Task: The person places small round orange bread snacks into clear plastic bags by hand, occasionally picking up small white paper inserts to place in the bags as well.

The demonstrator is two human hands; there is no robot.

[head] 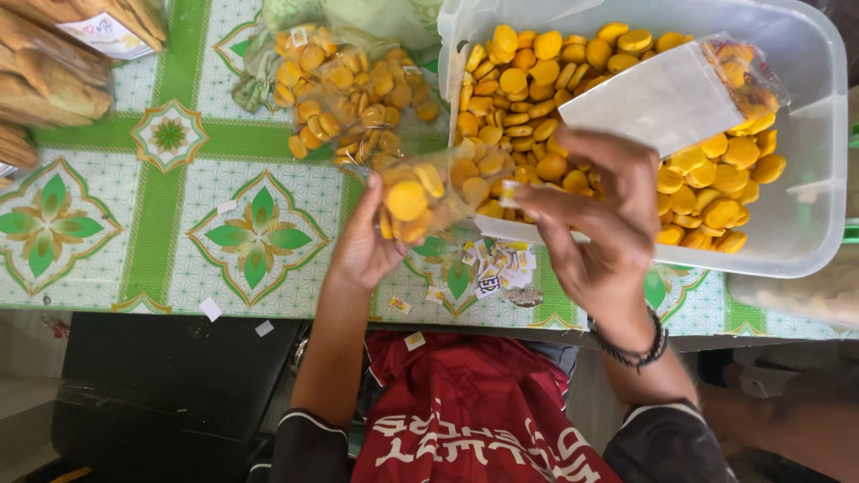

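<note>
While filled clear bags of round yellow biscuits (358, 94) lie on the green-patterned tablecloth (170, 224), my left hand (362, 246) grips a small clear biscuit bag (438, 192). My right hand (599, 215) pinches a tiny paper label (510, 193) at its mouth, just before the white plastic tub (805, 134) of loose biscuits.

This is looking like a small home food-packing spot, or the back of a snack stall, rather than any factory. A patterned green-and-white vinyl tablecloth (179, 206) is covering the table, a big clear plastic tub (805, 179) is sitting on it heaped with round yellow biscuits (528, 80), and filled clear bags (358, 89) are lying beside it. Tiny paper labels (497, 264) are piling up at the table edge, and bagged brown snacks (45, 80) are waiting at the corner.
</note>
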